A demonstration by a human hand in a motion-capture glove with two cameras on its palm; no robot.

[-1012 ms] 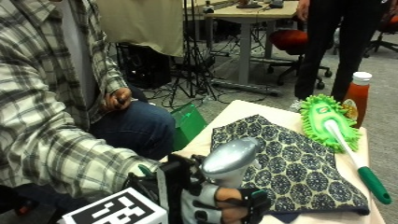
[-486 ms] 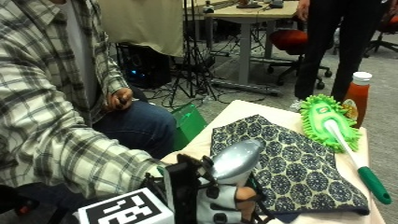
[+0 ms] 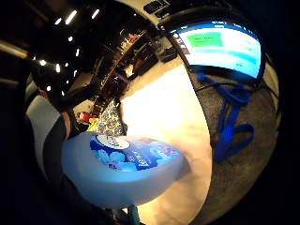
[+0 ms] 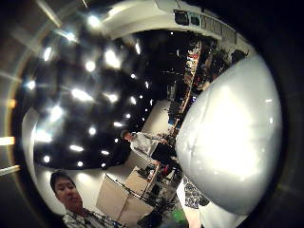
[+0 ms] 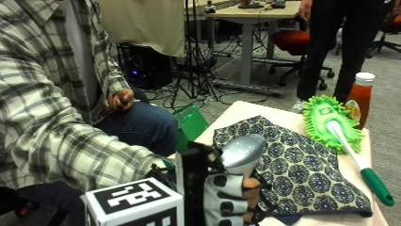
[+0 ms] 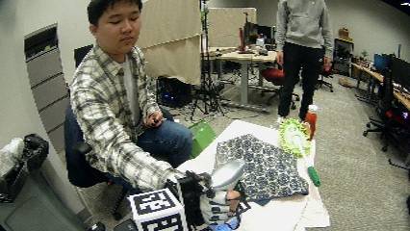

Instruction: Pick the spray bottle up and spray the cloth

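In the outside view my gloved right hand (image 5: pixel 230 198) grips the spray bottle (image 5: pixel 244 149) at the table's near edge. The bottle's grey rounded top rises above my fingers (image 5: pixel 251 184) and leans toward the cloth. The cloth (image 5: pixel 300 167), dark blue with a pale round pattern, lies flat on the table just beyond the bottle. The little finger side palm view is filled by the bottle's pale body and blue label (image 3: pixel 123 165); the thumb side palm view shows its pale rounded side (image 4: pixel 229 137). In the wide outside view the hand (image 6: pixel 215 206) holds the bottle (image 6: pixel 225 173) in front of the cloth (image 6: pixel 264 164).
A green fluffy duster (image 5: pixel 328 123) with a white and green handle lies along the cloth's right side. An orange bottle with a white cap (image 5: pixel 359 97) stands at the table's far corner. The person's bare left hand (image 5: pixel 121 99) rests on their lap. The pale table (image 5: pixel 233 115) ends at left.
My hand keeps its hold on the spray bottle. The bottle has risen a little and shifted slightly toward the cloth. The cloth and duster have not moved.
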